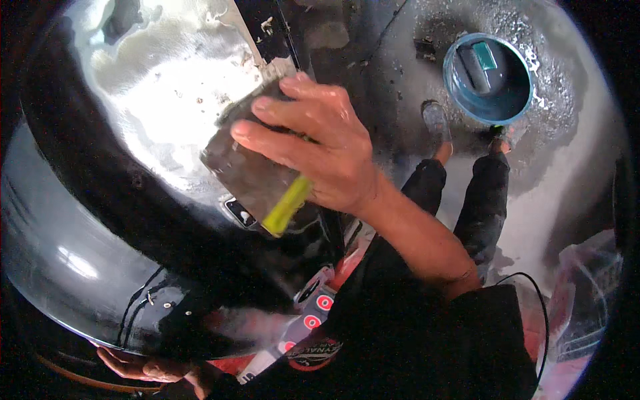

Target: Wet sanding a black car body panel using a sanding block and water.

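Note:
My right hand (317, 140) presses a wet, dark grey sheet that looks like sandpaper (250, 167) against a black car body panel (180, 227). Its fingers spread over the sheet's upper side, and a yellow-green strip (287, 207) pokes out beneath the palm; whether this is a block's edge I cannot tell. Beside the sheet lies a bright, whitish sanded patch (160, 100), wet in places. At the lower left, my left hand (147, 370) rests along the panel's lower rim with fingers stretched out, partly in shadow.
On the wet floor stands a blue bucket (452, 100) holding water, a grey block (475, 70) and a green block (485, 56). My feet are just below it. Clear plastic wrapping (587, 300) hangs at the right. A strip with red circles (311, 323) lies near my body.

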Demonstrator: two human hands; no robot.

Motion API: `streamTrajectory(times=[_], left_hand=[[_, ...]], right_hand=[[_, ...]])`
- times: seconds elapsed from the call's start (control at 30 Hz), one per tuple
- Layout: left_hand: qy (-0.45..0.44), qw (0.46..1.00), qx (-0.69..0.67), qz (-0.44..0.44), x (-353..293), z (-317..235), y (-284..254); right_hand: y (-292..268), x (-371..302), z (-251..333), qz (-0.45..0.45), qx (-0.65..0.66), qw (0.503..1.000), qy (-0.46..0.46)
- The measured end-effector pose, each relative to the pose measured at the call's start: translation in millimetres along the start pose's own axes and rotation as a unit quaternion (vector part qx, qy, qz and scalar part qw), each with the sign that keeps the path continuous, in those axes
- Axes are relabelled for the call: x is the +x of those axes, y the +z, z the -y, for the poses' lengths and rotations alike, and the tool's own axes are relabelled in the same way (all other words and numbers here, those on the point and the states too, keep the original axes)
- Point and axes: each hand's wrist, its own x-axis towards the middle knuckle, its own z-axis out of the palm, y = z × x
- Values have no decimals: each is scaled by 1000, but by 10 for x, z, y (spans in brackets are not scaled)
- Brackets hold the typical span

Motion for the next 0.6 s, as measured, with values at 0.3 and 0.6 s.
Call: streamTrajectory(times=[0.3, 0.6], left_hand=[[-14, 1000, 2, -27, -46, -4, 33], [-27, 999, -1, -26, -66, -68, 103]], right_hand=[[141, -7, -28, -32, -9, 999, -11], [205, -90, 129, -36, 4, 999, 17]])
